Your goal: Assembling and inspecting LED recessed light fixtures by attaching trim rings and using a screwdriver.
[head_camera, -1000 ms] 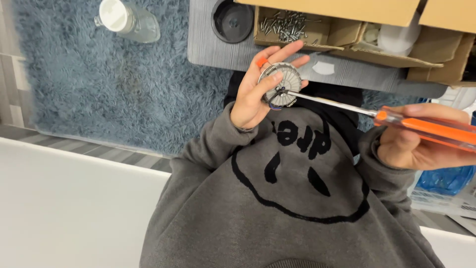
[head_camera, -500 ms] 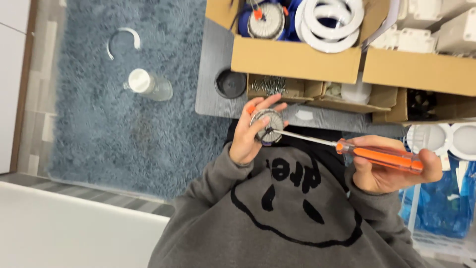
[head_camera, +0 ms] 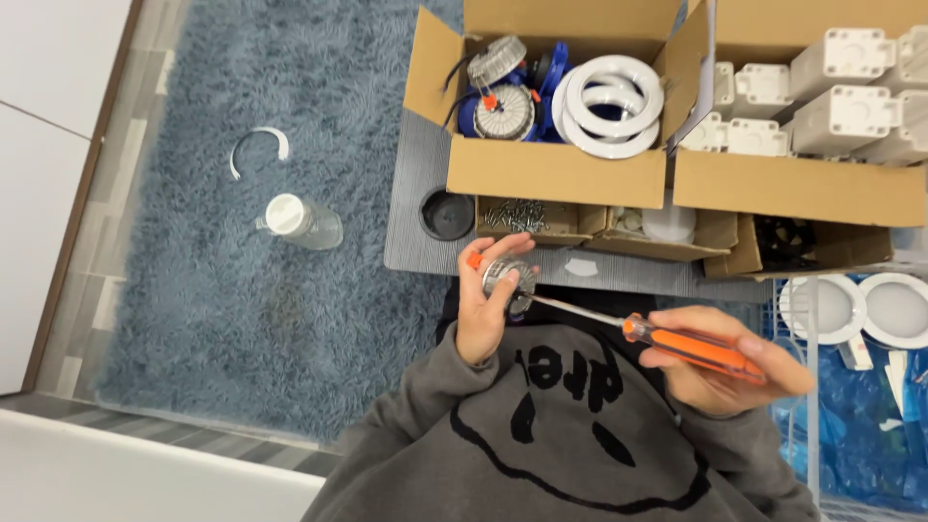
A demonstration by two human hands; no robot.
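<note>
Two hands engaged: left hand (head_camera: pixel 486 309) grips a round metal fixture (head_camera: pixel 508 280) above the lap; right hand (head_camera: pixel 720 362) clasps an orange-handled screwdriver (head_camera: pixel 677 343), tip at the fixture. Beyond, a small box of screws (head_camera: pixel 527 217) sits on the grey surface (head_camera: pixel 411 232).

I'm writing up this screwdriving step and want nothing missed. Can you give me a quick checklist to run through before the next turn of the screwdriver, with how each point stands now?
1. Left hand grips the round metal part: ok, fingers wrap it.
2. Right hand closed on the screwdriver handle: ok.
3. Shaft reaches the part: ok, its tip meets the part's face.
4. Tip seated in a screw head: cannot tell, too small to see.
5. Spare screws at hand: ok, a small box of screws sits just beyond the part.
6. Part steadied on a surface: not ok, it is held in the air above the lap.
</note>
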